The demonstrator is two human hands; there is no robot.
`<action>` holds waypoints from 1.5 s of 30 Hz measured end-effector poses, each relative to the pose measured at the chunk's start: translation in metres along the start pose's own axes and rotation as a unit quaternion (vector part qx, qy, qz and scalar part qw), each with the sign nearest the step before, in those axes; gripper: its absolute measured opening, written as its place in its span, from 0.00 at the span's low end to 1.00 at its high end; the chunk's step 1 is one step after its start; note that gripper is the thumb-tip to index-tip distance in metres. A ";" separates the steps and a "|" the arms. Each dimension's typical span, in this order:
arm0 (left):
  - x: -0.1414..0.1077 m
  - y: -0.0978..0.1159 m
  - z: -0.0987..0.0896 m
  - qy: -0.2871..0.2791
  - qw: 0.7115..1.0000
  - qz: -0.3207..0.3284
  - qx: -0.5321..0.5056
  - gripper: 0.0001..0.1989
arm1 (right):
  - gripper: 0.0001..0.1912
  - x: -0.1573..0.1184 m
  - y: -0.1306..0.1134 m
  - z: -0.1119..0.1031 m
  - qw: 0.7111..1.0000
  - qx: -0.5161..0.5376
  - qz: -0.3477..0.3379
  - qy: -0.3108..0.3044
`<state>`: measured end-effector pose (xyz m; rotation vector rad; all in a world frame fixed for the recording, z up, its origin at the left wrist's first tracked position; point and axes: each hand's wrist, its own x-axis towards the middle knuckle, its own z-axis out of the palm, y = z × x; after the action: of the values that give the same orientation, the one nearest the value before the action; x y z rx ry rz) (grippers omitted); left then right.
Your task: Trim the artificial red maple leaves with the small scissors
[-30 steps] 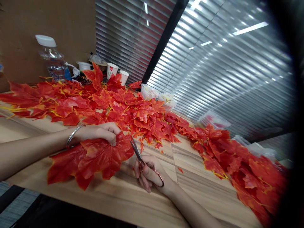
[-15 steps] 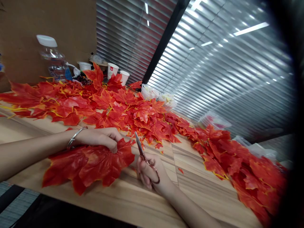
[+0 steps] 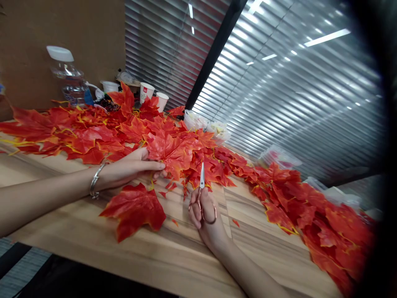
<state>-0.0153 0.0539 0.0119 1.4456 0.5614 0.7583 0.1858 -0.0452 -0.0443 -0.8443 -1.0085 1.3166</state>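
Observation:
My left hand [image 3: 136, 165], with a silver bracelet at the wrist, pinches a red artificial maple leaf [image 3: 170, 153] at its lower edge, in front of the leaf pile. Below that hand another red leaf [image 3: 136, 209] hangs or lies near the table's front; a yellow stem shows at its top. My right hand [image 3: 203, 209] is closed around the rose-gold handles of small scissors [image 3: 202, 178]. Their blades look together and point up and away, to the right of the pinched leaf. Small red scraps [image 3: 169, 186] lie between the hands.
A large heap of red leaves [image 3: 89, 138] spans the back of the wooden table [image 3: 192, 265]. Another long heap [image 3: 319, 219] runs down the right side. Behind stand a plastic bottle [image 3: 72, 85], paper cups [image 3: 146, 92] and clear plastic bags [image 3: 195, 120].
My left hand has moved up and right and now pinches a leaf over the pile; the front leaf shows apart below it. The scissors have turned more upright, and my right hand has shifted slightly right.

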 end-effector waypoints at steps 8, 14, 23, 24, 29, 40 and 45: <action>0.001 -0.005 -0.001 0.009 0.999 -0.006 -0.051 0.12 | 0.24 -0.006 0.004 0.001 0.988 -0.105 -0.030 -0.110; 0.000 -0.002 0.000 0.002 0.997 -0.016 -0.080 0.13 | 0.23 -0.006 -0.004 0.005 0.972 -0.189 0.004 -0.142; -0.002 -0.003 -0.003 0.006 0.994 -0.016 -0.110 0.13 | 0.24 -0.005 0.000 0.002 0.969 -0.200 0.029 -0.143; -0.002 -0.003 -0.003 0.004 0.994 -0.018 -0.112 0.13 | 0.24 -0.005 0.000 0.001 0.969 -0.201 0.029 -0.144; -0.004 -0.003 -0.004 -0.041 0.995 -0.042 -0.079 0.14 | 0.23 -0.006 -0.003 0.003 0.966 -0.203 0.023 -0.157; 0.003 -0.004 -0.010 -0.085 0.996 -0.021 0.025 0.12 | 0.23 -0.007 -0.004 0.003 0.963 -0.220 0.031 -0.151; 0.003 -0.007 -0.010 -0.086 0.996 -0.027 0.022 0.14 | 0.23 -0.007 0.000 0.000 0.962 -0.229 0.043 -0.146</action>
<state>-0.0202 0.0627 0.0049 1.5130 0.4860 0.5757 0.1859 -0.0521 -0.0448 -1.0667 -1.5634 1.3258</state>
